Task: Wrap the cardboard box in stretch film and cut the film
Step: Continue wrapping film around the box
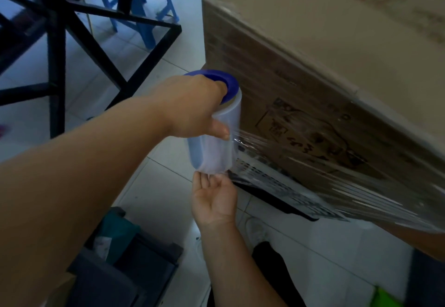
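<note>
At frame centre the film roll (213, 135) stands upright just left of the cardboard box (313, 90), film (313, 174) stretching right across its side. The left hand (192, 106) grips the blue top; the right hand (214, 198), fingers spread, cups the bottom.

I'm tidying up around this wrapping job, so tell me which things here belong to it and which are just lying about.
Part of the job:
cardboard box
stretch film roll
film sheet stretched over the box side
left hand on the roll's top
right hand under the roll

Just lying about:
black metal frame
blue stool
dark crate on the floor
</note>
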The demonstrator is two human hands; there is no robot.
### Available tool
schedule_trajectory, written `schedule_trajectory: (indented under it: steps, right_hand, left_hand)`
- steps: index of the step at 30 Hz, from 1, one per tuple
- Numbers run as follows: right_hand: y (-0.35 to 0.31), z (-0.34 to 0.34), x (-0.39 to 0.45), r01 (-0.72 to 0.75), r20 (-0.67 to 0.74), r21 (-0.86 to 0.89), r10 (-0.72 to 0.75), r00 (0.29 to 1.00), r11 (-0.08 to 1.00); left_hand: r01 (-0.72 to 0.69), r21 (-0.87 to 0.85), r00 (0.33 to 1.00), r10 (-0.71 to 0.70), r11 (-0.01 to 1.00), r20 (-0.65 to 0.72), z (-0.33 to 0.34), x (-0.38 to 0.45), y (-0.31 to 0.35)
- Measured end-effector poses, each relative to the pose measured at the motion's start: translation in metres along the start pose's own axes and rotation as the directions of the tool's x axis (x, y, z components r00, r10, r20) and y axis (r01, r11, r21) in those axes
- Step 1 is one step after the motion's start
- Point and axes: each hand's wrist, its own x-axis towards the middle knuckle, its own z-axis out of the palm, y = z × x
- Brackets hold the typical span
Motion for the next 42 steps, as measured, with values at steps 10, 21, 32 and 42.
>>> schedule_trajectory:
  steps: [10,21,32,42]
  right_hand:
    - [0.009,0.014,0.003,0.096,0.159,-0.041,-0.089,0.983,0.995]
    - [0.018,0.038,0.036,0.09,0.133,-0.099,-0.076,0.988,0.991]
    - [0.035,0.065,0.062,0.073,0.154,-0.236,-0.037,0.987,0.969]
    - [0.047,0.089,0.075,0.06,0.209,-0.214,-0.014,0.978,0.975]
  left_hand:
    - [-0.033,0.029,0.999,0.033,0.999,-0.004,-0.013,0.002,-0.018]
    - [-0.001,0.053,1.0,0.0,0.999,0.016,-0.002,0.004,-0.043]
    - [0.024,0.114,1.0,-0.023,0.993,-0.012,-0.007,0.012,-0.074]
    - [0.014,0.044,1.0,-0.016,0.999,0.026,-0.017,0.026,-0.103]
